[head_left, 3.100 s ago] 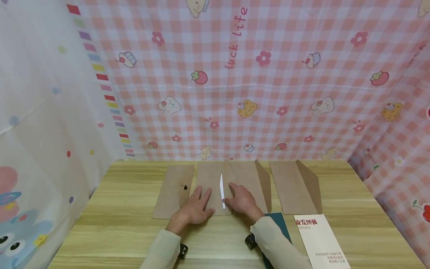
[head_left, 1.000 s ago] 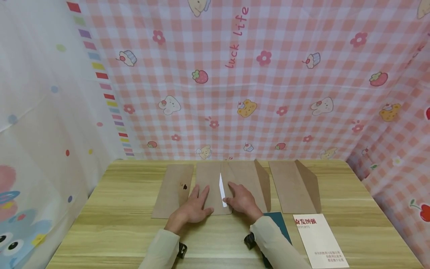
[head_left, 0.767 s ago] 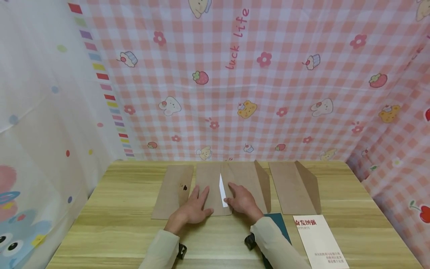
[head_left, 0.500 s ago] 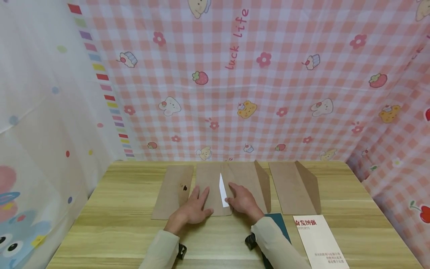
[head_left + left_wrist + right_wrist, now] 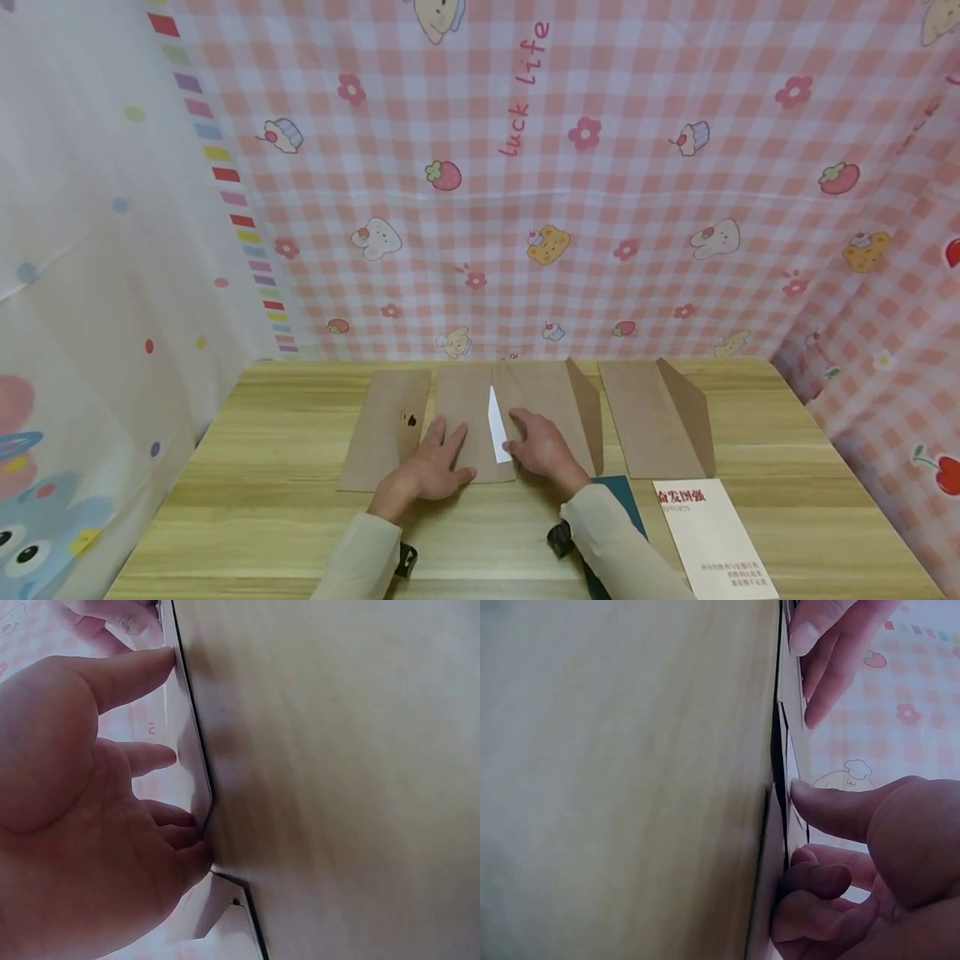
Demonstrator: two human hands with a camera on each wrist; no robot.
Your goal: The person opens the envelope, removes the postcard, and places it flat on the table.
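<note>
In the head view, my left hand (image 5: 433, 468) lies with fingers spread on a brown paper envelope (image 5: 468, 392), its heel by the leftmost envelope (image 5: 367, 429). A narrow white sheet (image 5: 496, 429) shows at that envelope's right edge. My right hand (image 5: 543, 443) pinches the sheet's lower edge; in the right wrist view, the thumb presses on the white sheet and the other fingers curl beside it. To the right, a third envelope (image 5: 547, 379) has its flap raised. In the left wrist view, the left hand's (image 5: 105, 795) fingertips touch the brown paper's edge.
A fourth envelope (image 5: 637, 417), flap raised, lies farther right. In front of it is a cream card (image 5: 712, 533) with red print. A dark green card (image 5: 618, 492) lies partly under the right forearm. Patterned curtains (image 5: 480, 208) enclose the wooden table (image 5: 262, 467) behind and at the sides.
The visible white strip has grown wider than about three seconds ago, and the right thumb has shifted slightly right with its edge. The left hand stays nearly still.
</note>
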